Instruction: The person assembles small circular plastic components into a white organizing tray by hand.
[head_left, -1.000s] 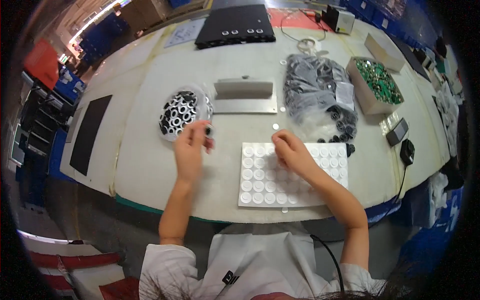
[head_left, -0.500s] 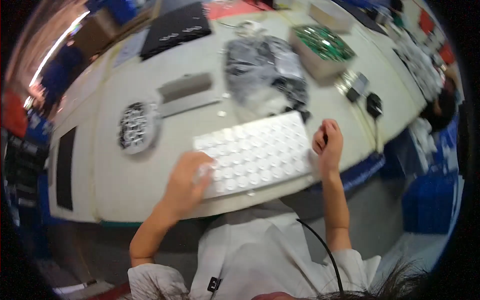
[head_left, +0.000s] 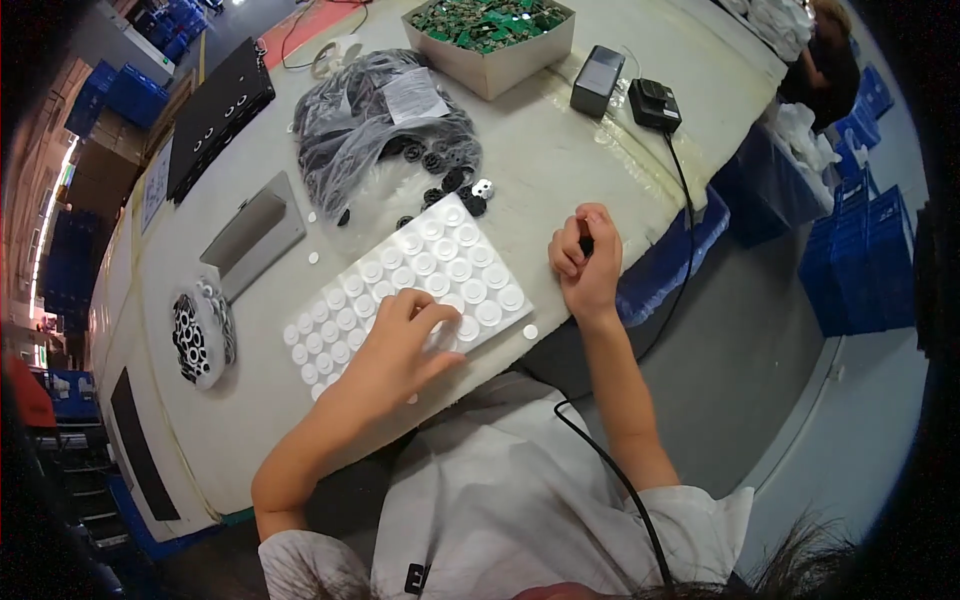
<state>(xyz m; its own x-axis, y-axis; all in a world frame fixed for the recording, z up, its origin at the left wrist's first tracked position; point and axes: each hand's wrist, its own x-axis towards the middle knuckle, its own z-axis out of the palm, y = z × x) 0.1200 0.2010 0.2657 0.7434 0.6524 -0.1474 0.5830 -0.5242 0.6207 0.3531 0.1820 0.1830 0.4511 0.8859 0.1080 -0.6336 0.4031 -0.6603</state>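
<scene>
A white rectangular tray set with rows of round white discs lies at a slant near the table's front edge. Over its nearer right part is my left hand, palm down, its bent fingers at the discs and thumb spread from the forefinger. I see nothing clearly held there. My right hand is closed beside the tray's right end, with a small black part partly showing between its fingers. Beyond the tray, a clear plastic bag holds black round parts, several of them spilling from its mouth.
A grey open box and a round clear container of black-and-white rings stand left. At the back are a carton of green circuit boards, a black block and a corded black adapter. One loose white disc lies near the edge.
The view has swung, so the table appears turned. My left hand has gone from the tray's left end to its nearer right part. My right hand stays closed beside the tray.
</scene>
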